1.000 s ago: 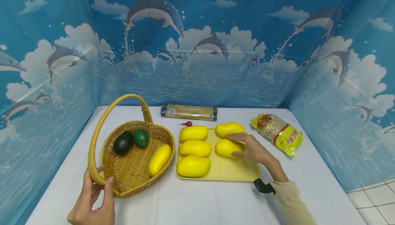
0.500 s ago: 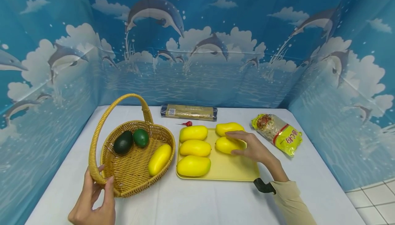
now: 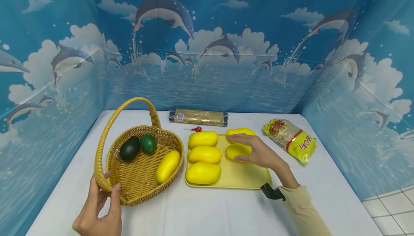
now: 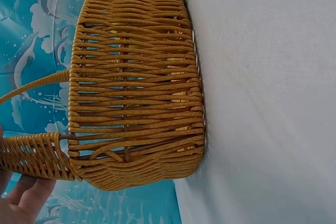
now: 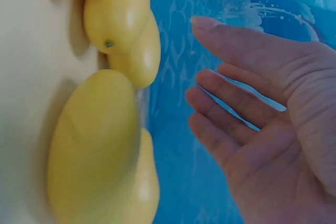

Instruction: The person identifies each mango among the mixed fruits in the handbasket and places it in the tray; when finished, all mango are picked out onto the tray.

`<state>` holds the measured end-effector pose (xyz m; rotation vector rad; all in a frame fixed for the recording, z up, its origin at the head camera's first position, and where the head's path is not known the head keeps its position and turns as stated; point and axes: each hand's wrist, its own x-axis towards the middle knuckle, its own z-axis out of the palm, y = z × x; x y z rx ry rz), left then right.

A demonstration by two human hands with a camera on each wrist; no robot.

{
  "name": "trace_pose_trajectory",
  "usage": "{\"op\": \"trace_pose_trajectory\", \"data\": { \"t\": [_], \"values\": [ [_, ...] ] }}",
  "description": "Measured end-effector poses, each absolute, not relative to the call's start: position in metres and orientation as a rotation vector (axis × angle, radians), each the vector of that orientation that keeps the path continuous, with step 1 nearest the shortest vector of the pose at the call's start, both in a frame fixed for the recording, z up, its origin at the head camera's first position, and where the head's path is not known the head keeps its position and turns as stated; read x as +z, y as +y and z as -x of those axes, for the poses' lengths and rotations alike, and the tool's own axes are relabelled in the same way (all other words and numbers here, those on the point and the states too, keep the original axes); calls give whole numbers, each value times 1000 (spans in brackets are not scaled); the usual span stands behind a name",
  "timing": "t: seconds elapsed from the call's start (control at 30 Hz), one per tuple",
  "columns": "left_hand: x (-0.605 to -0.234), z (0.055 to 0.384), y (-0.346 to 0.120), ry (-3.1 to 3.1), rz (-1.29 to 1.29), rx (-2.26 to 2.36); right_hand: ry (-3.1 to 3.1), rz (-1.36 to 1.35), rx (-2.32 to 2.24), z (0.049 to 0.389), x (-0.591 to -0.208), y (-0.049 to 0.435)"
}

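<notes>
At the left, my left hand grips the near foot of the handle of a wicker basket; the left wrist view shows its fingers against the woven handle base. Inside lie a yellow mango, a dark avocado and a green oval fruit. My right hand hovers with parted fingers over a mango on the yellow tray. A gap separates the hand from that mango in the right wrist view. Another mango lies just behind.
Three mangoes, the middle one among them, line the tray's left side. Behind the tray lie a small red-headed pointed item and a long wrapped pack. A yellow food bag rests at the right. A dolphin-print curtain encloses the table.
My right hand has come away from the nearer right mango, rising and shifting slightly left, with the mango staying on the tray. My left hand keeps its grip on the basket.
</notes>
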<state>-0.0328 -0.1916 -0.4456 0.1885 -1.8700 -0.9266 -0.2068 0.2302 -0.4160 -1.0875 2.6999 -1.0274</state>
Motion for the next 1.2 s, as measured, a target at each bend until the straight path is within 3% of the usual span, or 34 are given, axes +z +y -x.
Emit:
{"op": "trace_pose_trajectory", "data": {
  "t": [0.7,0.93,1.2],
  "values": [
    [-438,31,-187,-1838,-139,-933,2315,1434,-861,221,-349,151],
    [-443,33,-187,-1853,-179,-928,2141,1612,-807,235,-338,111],
    [-444,33,-186,-1840,-159,-911,1937,1624,-772,250,-332,59]
  ]
}}
